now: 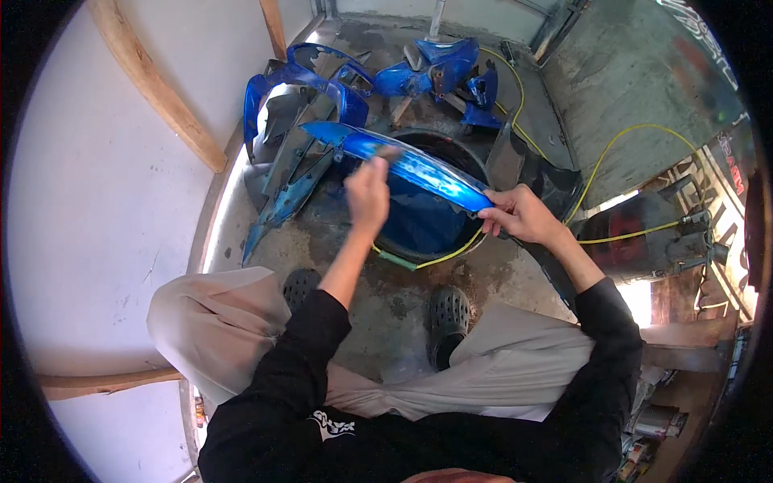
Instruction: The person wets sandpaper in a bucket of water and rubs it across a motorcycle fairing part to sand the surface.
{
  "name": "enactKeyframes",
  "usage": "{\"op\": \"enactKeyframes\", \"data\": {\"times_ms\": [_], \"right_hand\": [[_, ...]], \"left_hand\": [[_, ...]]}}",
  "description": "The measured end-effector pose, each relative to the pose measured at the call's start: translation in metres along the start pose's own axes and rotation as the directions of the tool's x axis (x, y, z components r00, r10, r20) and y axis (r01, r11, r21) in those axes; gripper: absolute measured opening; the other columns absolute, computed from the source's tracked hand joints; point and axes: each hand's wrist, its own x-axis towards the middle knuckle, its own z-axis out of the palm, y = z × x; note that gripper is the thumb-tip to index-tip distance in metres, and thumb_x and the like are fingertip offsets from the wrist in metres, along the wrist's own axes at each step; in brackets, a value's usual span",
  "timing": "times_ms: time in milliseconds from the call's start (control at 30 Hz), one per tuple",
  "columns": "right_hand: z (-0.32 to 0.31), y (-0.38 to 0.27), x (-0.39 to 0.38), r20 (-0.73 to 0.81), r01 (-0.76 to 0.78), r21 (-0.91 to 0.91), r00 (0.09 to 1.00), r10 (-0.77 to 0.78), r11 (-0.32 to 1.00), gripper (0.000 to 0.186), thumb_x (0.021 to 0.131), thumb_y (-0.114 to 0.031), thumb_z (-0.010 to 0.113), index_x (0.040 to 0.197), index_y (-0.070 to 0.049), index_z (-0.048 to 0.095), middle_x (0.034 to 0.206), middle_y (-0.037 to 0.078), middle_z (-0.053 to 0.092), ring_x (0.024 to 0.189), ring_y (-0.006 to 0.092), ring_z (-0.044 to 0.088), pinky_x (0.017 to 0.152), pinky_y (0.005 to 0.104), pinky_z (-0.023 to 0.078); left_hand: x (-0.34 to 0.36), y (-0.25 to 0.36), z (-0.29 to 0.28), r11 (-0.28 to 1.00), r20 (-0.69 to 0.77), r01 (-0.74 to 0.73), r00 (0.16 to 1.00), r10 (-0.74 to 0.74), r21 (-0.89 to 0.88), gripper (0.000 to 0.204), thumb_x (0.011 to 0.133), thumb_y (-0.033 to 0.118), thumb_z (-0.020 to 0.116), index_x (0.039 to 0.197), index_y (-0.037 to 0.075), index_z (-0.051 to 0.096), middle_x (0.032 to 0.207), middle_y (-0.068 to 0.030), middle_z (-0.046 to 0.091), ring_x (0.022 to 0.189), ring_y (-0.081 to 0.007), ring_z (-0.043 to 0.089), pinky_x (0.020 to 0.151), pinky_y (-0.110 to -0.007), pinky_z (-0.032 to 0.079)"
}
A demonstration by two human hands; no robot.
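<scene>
A long, glossy blue vehicle body panel (427,173) is held slantwise over a round dark tub (481,163) of dark liquid. My right hand (519,213) grips the panel's right end between thumb and fingers. Against the upper face of the panel, nearer its left end, my left hand (369,196) is closed. It is somewhat blurred, with a small brownish piece at the fingertips that I cannot make out. Wet-looking streaks shine on the panel's middle and right part.
More blue panels (435,68) lie beyond the tub, and a long narrow one (282,211) is at its left. A yellow hose (612,153) loops by the right wall toward a dark red tank (624,233). My clog (448,316) stands before the tub.
</scene>
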Motion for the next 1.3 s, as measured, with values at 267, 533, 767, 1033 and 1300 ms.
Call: {"op": "enactKeyframes", "data": {"times_ms": [267,533,767,1033,1300], "right_hand": [[-0.001,-0.004,0.0,-0.043,0.07,-0.022,0.997,-0.071,0.997,0.028,0.109,-0.017,0.071,0.12,0.009,0.075,0.082,0.012,0.08,0.068,0.0138,0.073,0.065,0.0316,0.06],[-0.006,0.001,0.0,-0.005,0.011,0.034,1.0,-0.011,0.999,0.031,0.109,-0.017,0.071,0.126,0.009,0.075,0.081,0.011,0.079,0.068,0.0136,0.073,0.065,0.0309,0.06],[-0.013,0.002,0.002,-0.079,0.074,0.059,0.994,-0.069,0.996,0.028,0.112,-0.019,0.068,0.126,0.004,0.076,0.081,0.011,0.078,0.07,0.0134,0.074,0.066,0.031,0.061],[-0.01,0.002,0.003,-0.04,0.07,0.061,0.997,-0.068,0.996,0.029,0.113,-0.018,0.066,0.129,0.005,0.074,0.081,0.01,0.077,0.071,0.0133,0.074,0.067,0.0318,0.062],[-0.009,0.002,0.002,-0.076,0.086,0.048,0.994,-0.082,0.995,0.031,0.112,-0.017,0.067,0.132,0.006,0.073,0.08,0.011,0.077,0.07,0.0135,0.074,0.067,0.0321,0.061]], "left_hand": [[0.005,-0.001,-0.003,0.996,0.18,-0.081,0.981,0.074,0.033,0.037,0.117,0.026,0.055,0.129,0.001,0.079,0.097,-0.0069,0.079,0.067,-0.0102,0.062,0.064,-0.028,0.051],[-0.008,0.007,0.007,0.994,0.068,-0.061,0.995,0.067,-0.094,0.036,0.117,0.024,0.054,0.127,0.0,0.079,0.127,-0.0058,0.082,0.073,-0.0083,0.065,0.065,-0.026,0.053],[0.005,0.007,-0.002,0.994,0.258,-0.1,0.96,0.106,-0.036,0.038,0.117,0.021,0.051,0.132,-0.003,0.077,0.133,-0.0127,0.08,0.079,-0.012,0.069,0.071,-0.029,0.057],[0.001,-0.013,-0.01,0.995,0.031,0.077,0.996,-0.079,0.059,0.04,0.118,0.026,0.052,0.129,-0.003,0.078,0.113,-0.0102,0.082,0.071,-0.0117,0.066,0.07,-0.029,0.056],[0.027,-0.016,-0.017,0.997,-0.073,-0.059,0.996,0.055,-0.058,0.041,0.118,0.029,0.054,0.112,-0.003,0.079,0.091,-0.0086,0.078,0.073,-0.0125,0.067,0.069,-0.032,0.056]]}}
